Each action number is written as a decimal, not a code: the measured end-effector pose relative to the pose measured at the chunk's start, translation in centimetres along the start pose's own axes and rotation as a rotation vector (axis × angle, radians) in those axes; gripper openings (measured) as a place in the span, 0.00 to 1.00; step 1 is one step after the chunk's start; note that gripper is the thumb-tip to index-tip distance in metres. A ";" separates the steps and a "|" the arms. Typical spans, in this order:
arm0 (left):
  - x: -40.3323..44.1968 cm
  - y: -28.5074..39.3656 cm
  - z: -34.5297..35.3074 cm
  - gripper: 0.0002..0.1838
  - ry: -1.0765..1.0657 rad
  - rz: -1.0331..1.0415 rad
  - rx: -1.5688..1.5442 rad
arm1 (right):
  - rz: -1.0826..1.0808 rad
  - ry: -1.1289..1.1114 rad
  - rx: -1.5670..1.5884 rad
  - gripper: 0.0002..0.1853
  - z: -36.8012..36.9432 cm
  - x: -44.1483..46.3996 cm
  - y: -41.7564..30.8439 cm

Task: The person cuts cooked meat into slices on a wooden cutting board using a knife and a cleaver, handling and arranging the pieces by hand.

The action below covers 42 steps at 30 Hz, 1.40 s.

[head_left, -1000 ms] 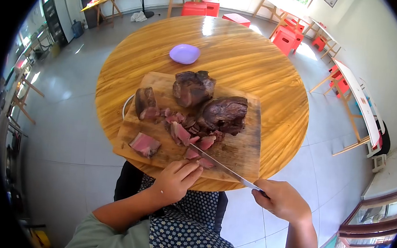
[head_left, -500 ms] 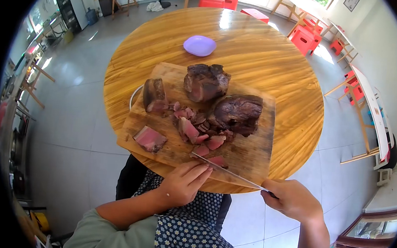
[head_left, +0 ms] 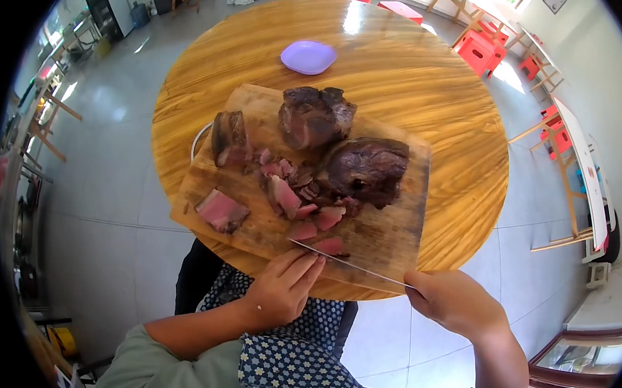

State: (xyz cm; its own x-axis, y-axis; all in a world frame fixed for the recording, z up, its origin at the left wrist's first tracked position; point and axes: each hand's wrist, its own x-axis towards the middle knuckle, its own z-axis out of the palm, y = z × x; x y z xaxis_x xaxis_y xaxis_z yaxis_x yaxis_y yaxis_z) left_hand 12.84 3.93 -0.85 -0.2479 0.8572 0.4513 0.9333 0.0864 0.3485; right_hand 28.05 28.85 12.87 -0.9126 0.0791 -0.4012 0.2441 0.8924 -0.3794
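My right hand (head_left: 451, 299) is wrapped round the handle of a knife (head_left: 363, 270). Its thin blade slants leftward across the near edge of the wooden cutting board (head_left: 387, 246). Close against the blade, on its near side, my left hand (head_left: 283, 286) has its fingers pressed together. Whatever lies under those fingertips is hidden. Just beyond the blade is a meat slice (head_left: 330, 246). More cut pieces of pink meat (head_left: 284, 196) lie in a loose heap behind it. A thick meat slab (head_left: 222, 211) rests on the left of the board.
Two large dark meat chunks (head_left: 367, 169) and a smaller upright meat block (head_left: 230, 139) occupy the board's far half. A purple dish (head_left: 307, 57) stands further back on the round wooden table (head_left: 420, 72). Red stools (head_left: 479, 52) and side tables line the room.
The whole view has shifted a little, so the table and board appear slightly higher and further left. The knife and both hands keep nearly the same places at the board's near edge.
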 end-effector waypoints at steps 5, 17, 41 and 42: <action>0.1 0.0 -0.3 0.26 0.017 0.012 0.025 | -0.035 0.094 -0.011 0.06 1.8 0.8 0.0; 3.9 -1.6 -2.1 0.16 0.150 0.022 0.009 | 0.107 0.506 1.070 0.07 7.3 -4.3 3.8; 7.0 2.0 -9.2 0.13 0.372 0.292 -0.630 | -0.018 0.894 1.652 0.04 14.9 0.7 0.2; 6.7 2.9 -10.6 0.13 0.381 0.291 -0.617 | -0.033 0.884 1.650 0.04 14.8 0.9 0.1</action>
State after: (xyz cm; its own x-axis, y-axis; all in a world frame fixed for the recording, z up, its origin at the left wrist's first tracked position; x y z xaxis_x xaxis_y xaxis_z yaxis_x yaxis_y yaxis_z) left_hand 11.11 4.58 11.86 -0.1917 0.5591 0.8066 0.6892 -0.5085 0.5162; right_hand 32.12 22.48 0.14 -0.6749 0.7323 -0.0909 -0.2370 -0.3318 -0.9131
